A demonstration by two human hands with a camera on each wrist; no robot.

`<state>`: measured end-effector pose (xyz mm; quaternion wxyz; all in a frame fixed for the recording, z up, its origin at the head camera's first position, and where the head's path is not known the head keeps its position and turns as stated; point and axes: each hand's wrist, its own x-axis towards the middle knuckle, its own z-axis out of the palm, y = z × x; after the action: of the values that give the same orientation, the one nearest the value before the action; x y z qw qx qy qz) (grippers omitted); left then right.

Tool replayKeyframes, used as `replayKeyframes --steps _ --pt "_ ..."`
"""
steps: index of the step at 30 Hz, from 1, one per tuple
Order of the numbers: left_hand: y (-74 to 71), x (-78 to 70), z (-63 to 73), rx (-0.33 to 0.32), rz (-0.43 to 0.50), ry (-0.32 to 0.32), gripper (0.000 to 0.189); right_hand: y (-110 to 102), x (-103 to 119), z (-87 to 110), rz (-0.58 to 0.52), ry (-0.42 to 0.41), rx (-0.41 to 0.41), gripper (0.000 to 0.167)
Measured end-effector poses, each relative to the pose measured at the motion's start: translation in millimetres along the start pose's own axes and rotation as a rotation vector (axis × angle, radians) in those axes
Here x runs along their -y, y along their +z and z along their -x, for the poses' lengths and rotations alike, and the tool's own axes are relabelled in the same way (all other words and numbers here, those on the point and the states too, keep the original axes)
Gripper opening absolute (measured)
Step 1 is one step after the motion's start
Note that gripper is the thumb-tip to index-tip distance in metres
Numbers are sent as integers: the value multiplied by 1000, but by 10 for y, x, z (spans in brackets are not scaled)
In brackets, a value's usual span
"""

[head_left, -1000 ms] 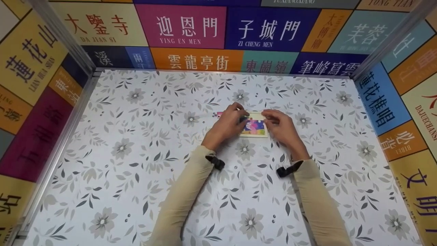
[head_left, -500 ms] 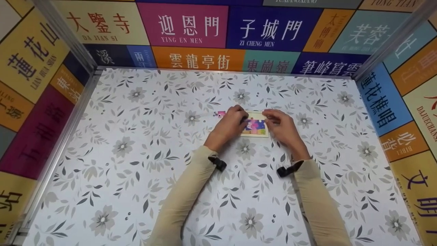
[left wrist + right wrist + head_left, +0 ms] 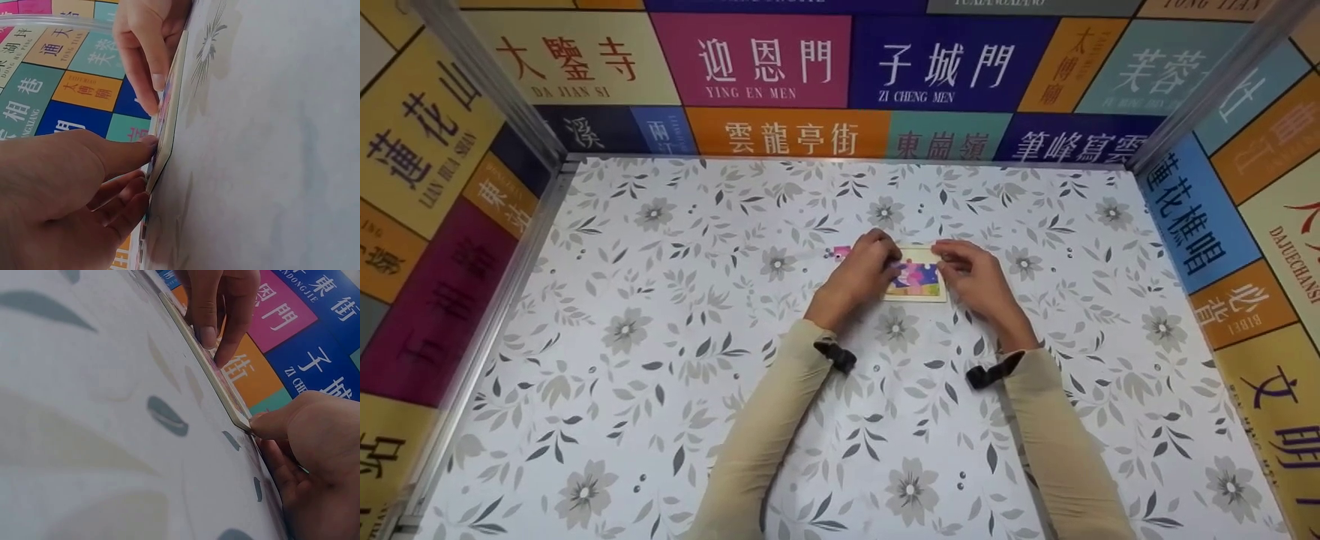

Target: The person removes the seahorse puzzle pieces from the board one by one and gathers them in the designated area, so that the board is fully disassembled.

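A small jigsaw puzzle board [image 3: 915, 298] with a pale frame lies on the patterned tabletop, partly filled with a purple, pink and yellow picture. My left hand [image 3: 864, 271] covers its left part, with curled fingers and thumb pinching a puzzle piece [image 3: 897, 279] down at the picture; most of that piece is hidden. In the left wrist view the left thumb [image 3: 126, 154] bears on the board from above. My right hand [image 3: 971, 271] grips the right edge of the board, its thumb [image 3: 270, 423] at the near corner and the other fingers curled beside the rim.
Pink puzzle pieces [image 3: 841, 252] lie on the table just beyond the left hand, partly covered by it. The floral tabletop [image 3: 660, 420] is bounded at the back and sides by panels [image 3: 765, 60] with large characters. Each wrist wears a black camera strap [image 3: 836, 354].
The dark piece at the left fingertips now sits lower, level with the picture. The left hand has shifted only slightly. The right hand keeps its place at the board's edge.
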<state>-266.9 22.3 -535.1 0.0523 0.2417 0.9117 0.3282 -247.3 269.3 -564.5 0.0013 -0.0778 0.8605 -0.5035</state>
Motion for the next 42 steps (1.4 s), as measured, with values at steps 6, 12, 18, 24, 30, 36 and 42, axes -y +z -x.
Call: replayKeyframes --steps 6,12,18,24,30,36,42 --pt "18 -4 -4 -20 -24 -34 20 7 157 51 0 9 -6 36" --pt "21 -9 -7 -31 -24 -37 18 -21 395 128 -10 17 6 36" --pt "23 6 -20 -75 -53 46 19 10 172 55 -18 13 -5 36" --pt "6 42 -19 -83 -47 57 31 18 22 11 -30 -5 -6 34" --pt "-31 71 -15 -69 -57 30 32 13 -1 6 -30 -18 0 33" --pt "-68 91 -3 -56 -42 26 34 12 14 7 -27 -8 3 34" --pt "-107 122 1 -75 -59 48 33 7 21 2 -25 0 7 35"
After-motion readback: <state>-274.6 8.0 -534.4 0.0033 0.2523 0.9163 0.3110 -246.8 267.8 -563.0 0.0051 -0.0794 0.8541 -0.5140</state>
